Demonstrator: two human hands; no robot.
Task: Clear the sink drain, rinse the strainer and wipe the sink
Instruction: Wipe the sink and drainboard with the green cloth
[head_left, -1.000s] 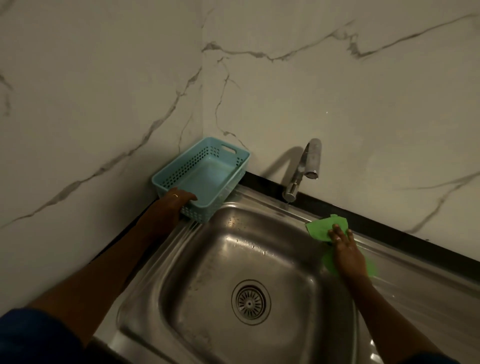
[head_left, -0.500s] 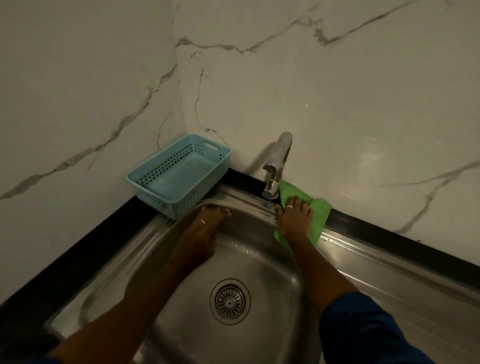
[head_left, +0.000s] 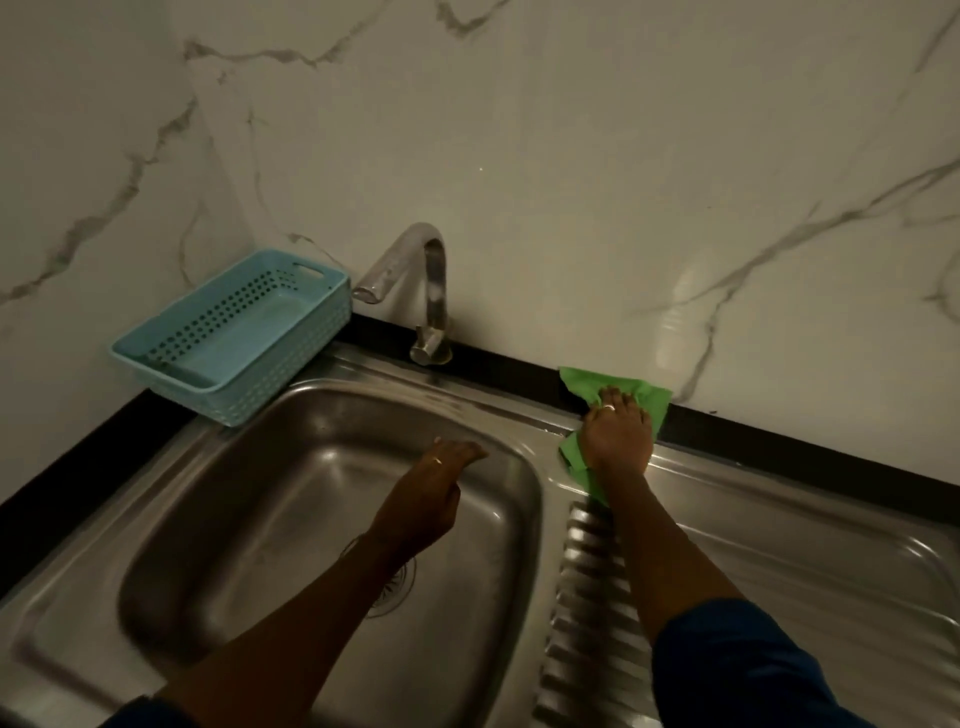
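A stainless steel sink (head_left: 270, 499) fills the lower frame, its bowl on the left and a ribbed drainboard (head_left: 582, 597) on the right. My right hand (head_left: 615, 436) presses flat on a green cloth (head_left: 587, 387) at the back rim, right of the tap (head_left: 434, 291). My left hand (head_left: 431, 488) hovers over the bowl near its back wall, fingers loosely together, holding nothing. My left forearm hides most of the drain strainer (head_left: 395, 592), so only its right edge shows.
A light blue perforated plastic basket (head_left: 234, 332) stands on the black counter at the sink's back left corner, close to the tap spout. Marble-patterned walls rise behind and to the left. A black strip (head_left: 779, 447) runs along the wall base.
My right hand has slid the green cloth rightward along the back rim, away from the tap base. My left hand stays over the bowl. The view has shifted right, showing the drainboard.
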